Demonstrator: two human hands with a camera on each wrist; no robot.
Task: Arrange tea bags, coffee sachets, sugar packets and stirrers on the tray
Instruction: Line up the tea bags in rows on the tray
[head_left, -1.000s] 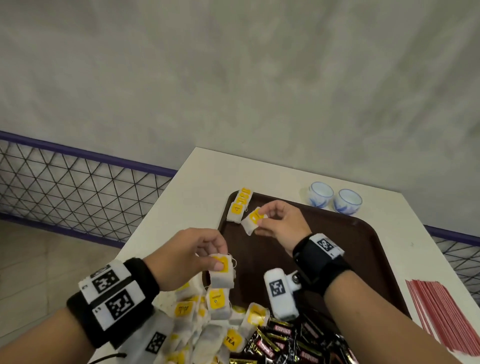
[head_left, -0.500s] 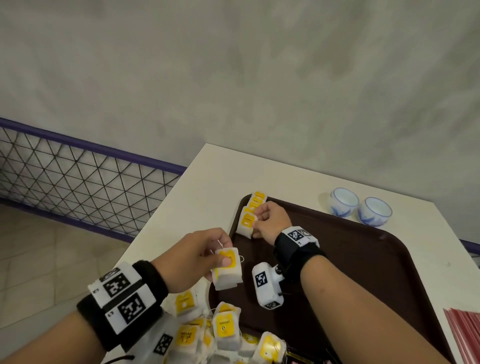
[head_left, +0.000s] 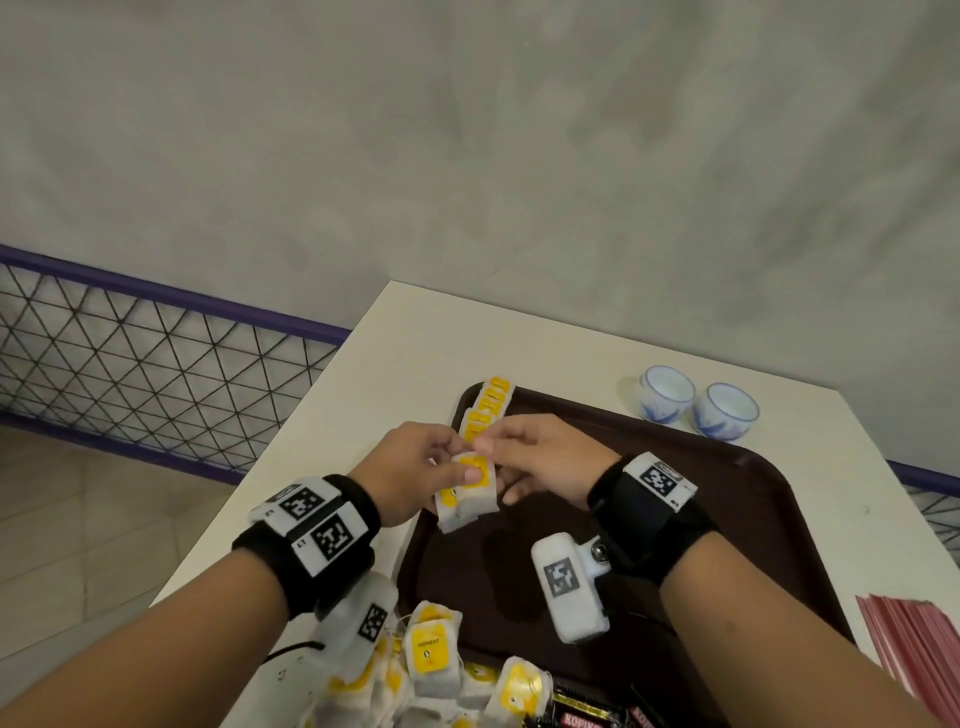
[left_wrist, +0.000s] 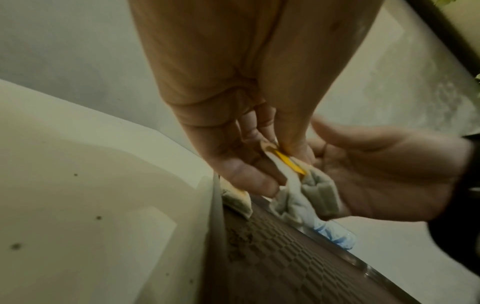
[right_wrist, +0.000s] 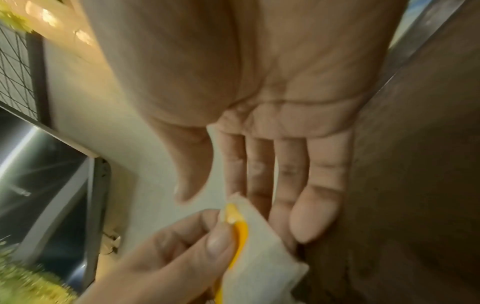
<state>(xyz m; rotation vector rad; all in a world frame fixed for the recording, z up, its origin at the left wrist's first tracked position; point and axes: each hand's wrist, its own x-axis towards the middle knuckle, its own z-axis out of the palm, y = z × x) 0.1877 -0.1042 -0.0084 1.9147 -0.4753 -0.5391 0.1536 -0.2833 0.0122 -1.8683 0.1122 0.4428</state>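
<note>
Left hand (head_left: 415, 473) pinches tea bag (head_left: 470, 491) by yellow tag, above tray (head_left: 727, 519) far-left corner; right hand (head_left: 540, 462) fingers straight, touching it; row (head_left: 485, 410) just beyond

"MOMENT" on tea bag (head_left: 429, 654); "KOPIKO" on sachet (head_left: 584, 721)

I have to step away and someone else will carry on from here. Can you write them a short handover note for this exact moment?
Left hand: pinches a tea bag by its yellow tag, held over the tray's near-left part.
Right hand: open, fingers straight, meeting that tea bag to take it.
Done: a short row of tea bags lies along the far-left corner of the brown tray.
Left: the pile of loose tea bags at the near-left edge, the dark coffee sachets at the near edge, and the red stirrers on the table right of the tray. No sugar packets are in view.
</note>
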